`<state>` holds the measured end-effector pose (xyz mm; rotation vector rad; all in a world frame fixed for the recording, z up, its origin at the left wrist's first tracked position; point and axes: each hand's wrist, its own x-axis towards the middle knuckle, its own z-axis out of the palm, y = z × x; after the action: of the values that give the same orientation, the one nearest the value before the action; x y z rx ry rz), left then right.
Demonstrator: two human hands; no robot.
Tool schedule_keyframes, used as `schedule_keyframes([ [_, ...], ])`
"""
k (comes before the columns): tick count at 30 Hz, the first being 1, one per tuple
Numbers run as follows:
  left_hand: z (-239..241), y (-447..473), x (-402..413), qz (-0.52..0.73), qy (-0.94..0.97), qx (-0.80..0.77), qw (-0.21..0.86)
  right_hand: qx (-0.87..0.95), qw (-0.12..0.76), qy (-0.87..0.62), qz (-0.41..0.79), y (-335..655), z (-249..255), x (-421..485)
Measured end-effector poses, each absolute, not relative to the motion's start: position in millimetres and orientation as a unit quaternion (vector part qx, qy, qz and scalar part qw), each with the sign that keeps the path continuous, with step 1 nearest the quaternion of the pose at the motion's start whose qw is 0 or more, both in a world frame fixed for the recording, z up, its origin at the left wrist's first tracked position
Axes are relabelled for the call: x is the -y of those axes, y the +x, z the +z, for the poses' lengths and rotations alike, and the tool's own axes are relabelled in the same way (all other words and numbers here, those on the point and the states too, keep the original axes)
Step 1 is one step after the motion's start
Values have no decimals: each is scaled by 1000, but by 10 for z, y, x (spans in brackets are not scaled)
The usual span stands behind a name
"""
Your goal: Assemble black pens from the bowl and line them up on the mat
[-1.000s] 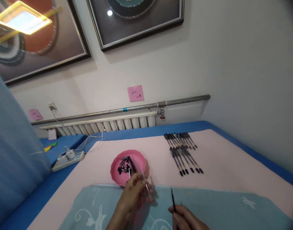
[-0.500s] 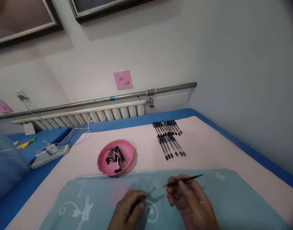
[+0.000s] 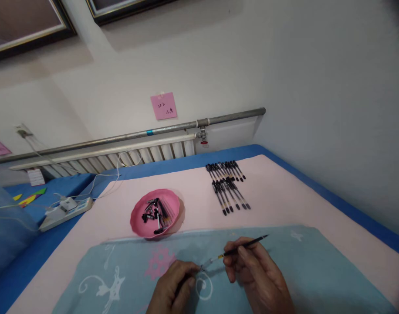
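My left hand (image 3: 175, 285) pinches a short clear pen barrel (image 3: 206, 264) just above the blue cloth; much of it is hidden in the fingers. Between thumb and fingers, my right hand (image 3: 258, 272) holds a slim black pen refill (image 3: 247, 245), its dark tip pointing up to the right. The refill's pale rear end, past a yellowish band, meets the barrel's open end; I cannot tell how far inside it sits. Ahead on the left, a pink bowl (image 3: 136, 209) holds loose black caps, clear barrels and refills. Several capped pens (image 3: 230, 196) lie in two rows farther right.
A blue patterned cloth (image 3: 127, 266) lies over the pink table cover (image 3: 274, 200). At the left edge are a power strip (image 3: 67, 213) with plugs and white cables. Behind the table run a radiator (image 3: 160, 152) and a metal pipe (image 3: 232, 117) along the wall.
The refill has moved left and slightly down with my right hand, so its pale end now reaches the barrel. My left hand stays nearly still; the whole view has shifted slightly.
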<state>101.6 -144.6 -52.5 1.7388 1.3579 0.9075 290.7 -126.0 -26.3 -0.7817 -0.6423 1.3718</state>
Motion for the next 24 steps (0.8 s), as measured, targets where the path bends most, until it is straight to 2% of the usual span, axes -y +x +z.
schedule_keyframes([
  [10,-535,1014,1446,355,688,-523,358,361,642,-380,560,2958,-280,1272],
  [16,-551,1017,1444,349,690,-526,354,436,603,-434,508,3001,-170,1293],
  [24,-475,1020,1384,323,670,-523,417,625,447,-474,430,2947,-139,1229],
])
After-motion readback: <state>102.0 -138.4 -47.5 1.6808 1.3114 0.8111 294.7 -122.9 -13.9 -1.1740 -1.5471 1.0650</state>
